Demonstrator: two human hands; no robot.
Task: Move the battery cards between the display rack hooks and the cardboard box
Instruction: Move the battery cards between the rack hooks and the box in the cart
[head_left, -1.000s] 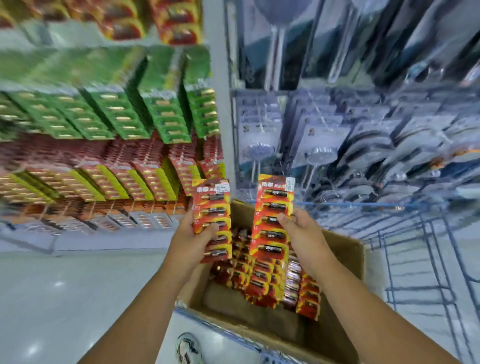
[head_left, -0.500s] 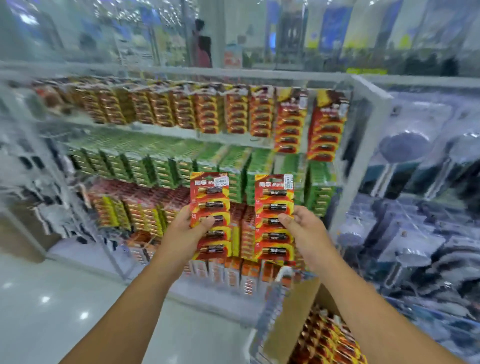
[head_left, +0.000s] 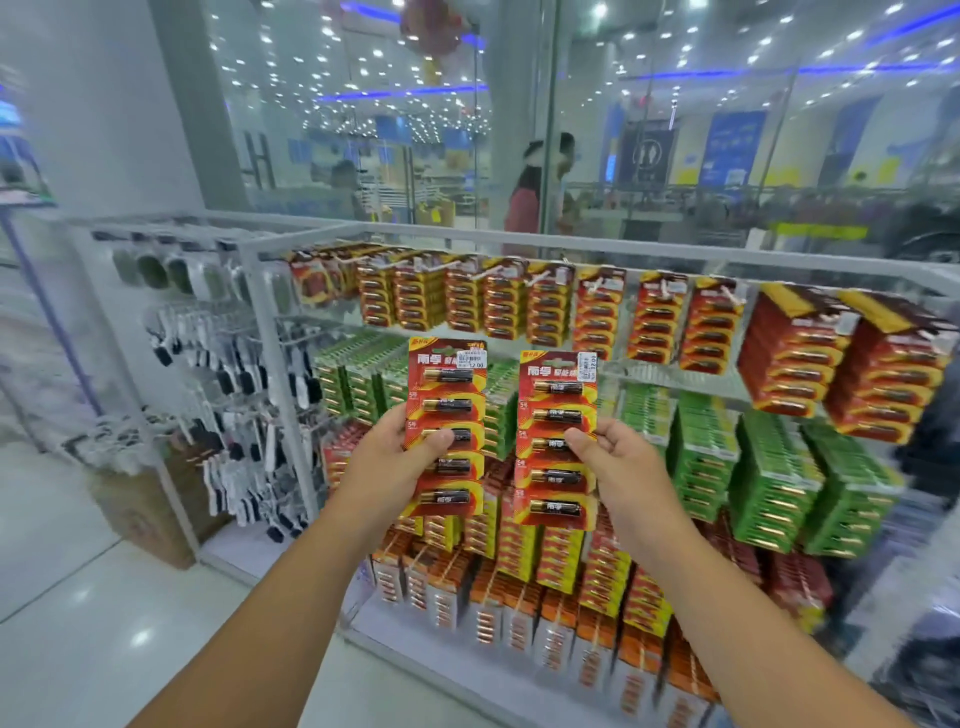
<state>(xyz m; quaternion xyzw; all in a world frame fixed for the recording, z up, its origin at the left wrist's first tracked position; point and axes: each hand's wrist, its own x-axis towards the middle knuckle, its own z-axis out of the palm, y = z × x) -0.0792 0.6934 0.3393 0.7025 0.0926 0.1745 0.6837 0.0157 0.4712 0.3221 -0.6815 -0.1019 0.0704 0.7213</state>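
Two red battery cards are held up side by side at mid-frame, upright and a little apart: the left card (head_left: 448, 426) in the left hand (head_left: 397, 460), the right card (head_left: 557, 439) in the right hand (head_left: 621, 467). Each grip pinches its card at the outer edge about halfway down, thumb across the front, fingers behind. Each card shows five batteries stacked one above the other and a white price sticker at the top right corner.

Behind them stands the white rack (head_left: 519, 243), filling the middle and right of the frame. Its top row (head_left: 654, 317) hangs red and yellow cards on hooks; the two held cards sit below that row and cover part of the green packs (head_left: 774, 467) in the next row. Lower down come red and yellow packs, then orange and white ones (head_left: 519, 613) at the bottom. At the left of the rack hang blurred black and white goods (head_left: 244, 415), with a brown box (head_left: 150, 509) on the floor beneath them.

The floor (head_left: 78, 597) at lower left is pale, glossy tile with light spots. Beyond the rack, glass panels show a store hall with ceiling lights and blurred people in the upper middle
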